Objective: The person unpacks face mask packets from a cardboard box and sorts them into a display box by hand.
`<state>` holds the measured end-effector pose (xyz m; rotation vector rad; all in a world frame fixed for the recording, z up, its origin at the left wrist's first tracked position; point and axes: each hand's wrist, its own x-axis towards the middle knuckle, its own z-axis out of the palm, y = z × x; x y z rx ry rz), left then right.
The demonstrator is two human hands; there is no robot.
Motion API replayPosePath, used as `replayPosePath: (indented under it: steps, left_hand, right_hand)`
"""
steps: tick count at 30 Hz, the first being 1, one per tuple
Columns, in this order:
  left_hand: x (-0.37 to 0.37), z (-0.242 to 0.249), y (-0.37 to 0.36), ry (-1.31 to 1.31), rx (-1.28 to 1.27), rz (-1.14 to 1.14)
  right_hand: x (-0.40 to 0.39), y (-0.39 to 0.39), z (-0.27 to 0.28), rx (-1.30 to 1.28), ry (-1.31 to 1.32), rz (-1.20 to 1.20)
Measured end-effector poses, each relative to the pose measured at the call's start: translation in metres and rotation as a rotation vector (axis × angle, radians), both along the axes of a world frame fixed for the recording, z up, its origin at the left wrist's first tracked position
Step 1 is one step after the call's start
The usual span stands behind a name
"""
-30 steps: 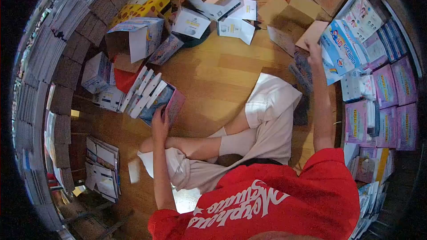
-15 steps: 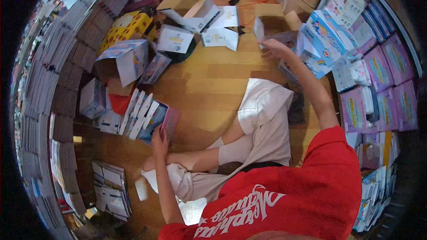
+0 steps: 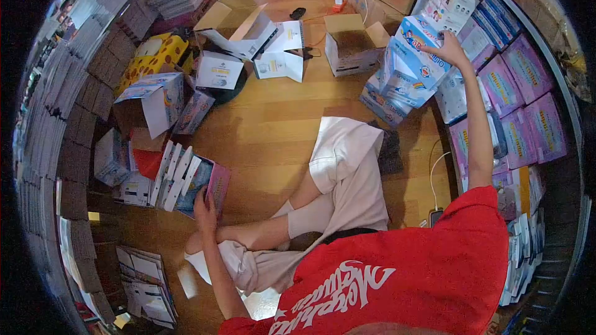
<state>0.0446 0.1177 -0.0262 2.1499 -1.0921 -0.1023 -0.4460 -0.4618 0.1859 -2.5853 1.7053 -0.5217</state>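
My left hand is closed over the near edge of an open pink box, thumb and fingers at its rim. Inside the box is a blue-grey item, and several white slim boxes stand upright against its left side. At the upper right, my right hand reaches over a blue cartoon-printed box. Its thumb and fingers are spread apart at the printed top, holding nothing. Beneath that box lies another blue printed box.
Open cardboard boxes and white-flapped cartons stand ahead on the wooden floor. Pink packages fill the right shelf. Tall stacks of books line the left. A white cable runs beside my crossed legs.
My right hand has moved right, from the open cardboard box to the blue printed box. My left hand stays on the pink box. The whole view has shifted to the right.
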Motion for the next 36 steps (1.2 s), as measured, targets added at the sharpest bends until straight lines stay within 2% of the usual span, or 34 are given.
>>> replayPosePath:
  steps: [4,7,11,13,15,18,20,23,24,27,31,33,36]
  left_hand:
    - [0.003,-0.007,0.006,-0.028,-0.005,0.026]
    - [-0.003,0.004,0.006,0.029,0.031,0.026]
    - [-0.002,0.003,0.002,-0.069,-0.030,-0.025]
    - [-0.006,0.009,-0.003,-0.129,-0.069,-0.064]
    - [-0.005,0.008,-0.006,-0.185,-0.085,-0.095]
    - [-0.016,0.015,-0.012,-0.249,-0.102,-0.083]
    - [-0.040,0.043,-0.024,-0.236,-0.172,-0.081]
    - [-0.073,0.033,-0.036,0.026,-0.322,0.011]
    - [-0.085,0.029,-0.036,0.095,-0.255,0.070]
    - [-0.090,0.025,-0.034,0.169,-0.201,0.107]
    - [-0.076,0.017,-0.051,0.179,-0.243,-0.018]
    - [-0.060,0.014,-0.065,0.173,-0.155,-0.106]
    - [-0.043,0.010,-0.088,0.143,0.030,-0.167]
  right_hand:
    - [0.030,0.019,0.013,0.018,0.089,-0.119]
    - [0.053,0.049,0.025,-0.113,0.160,-0.016]
    - [0.105,0.126,0.034,-0.374,0.013,0.625]
    - [0.138,0.176,0.032,-0.292,-0.020,0.824]
    - [0.174,0.211,0.012,-0.256,-0.037,0.991]
    - [0.226,0.257,-0.031,-0.019,-0.021,1.172]
    - [0.260,0.289,-0.068,0.040,0.026,1.237]
    - [0.291,0.320,-0.138,0.008,0.079,1.355]
    - [0.296,0.329,-0.151,-0.014,0.081,1.394]
    - [0.296,0.338,-0.165,0.179,0.020,1.281]
    - [0.285,0.332,-0.163,0.285,0.056,1.250]
    - [0.281,0.324,-0.164,0.286,0.013,1.238]
    - [0.271,0.336,-0.171,0.278,0.199,1.114]
